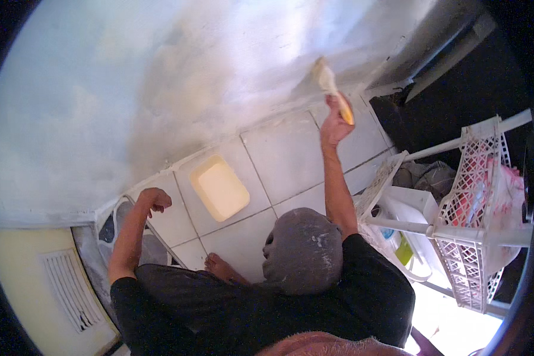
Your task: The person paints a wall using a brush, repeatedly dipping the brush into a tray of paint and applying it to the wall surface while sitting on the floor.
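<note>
A paintbrush (pixel 326 78) with a yellow-orange handle and pale bristles is gripped in my right hand (pixel 336 126), its tip up against the lower part of the wall (pixel 219 65). My left hand (pixel 156 200) hangs loosely over the floor with nothing in it, its fingers bent and a little apart. Between the wall and my bare foot (pixel 222 266) lies a cream-coloured rectangular tub (pixel 220 188), to the right of my left hand. Whether the cream inside it is paint or the tub's own bottom I cannot tell. Grey cloth with white smears covers my raised knee (pixel 305 252).
On the right stands a white plastic rack (pixel 457 237) with lattice baskets holding bags and other things. A dark area (pixel 439 101) lies behind it. White floor tiles (pixel 285 157) run along the wall. At the lower left is a yellowish panel with a slatted vent (pixel 70 289).
</note>
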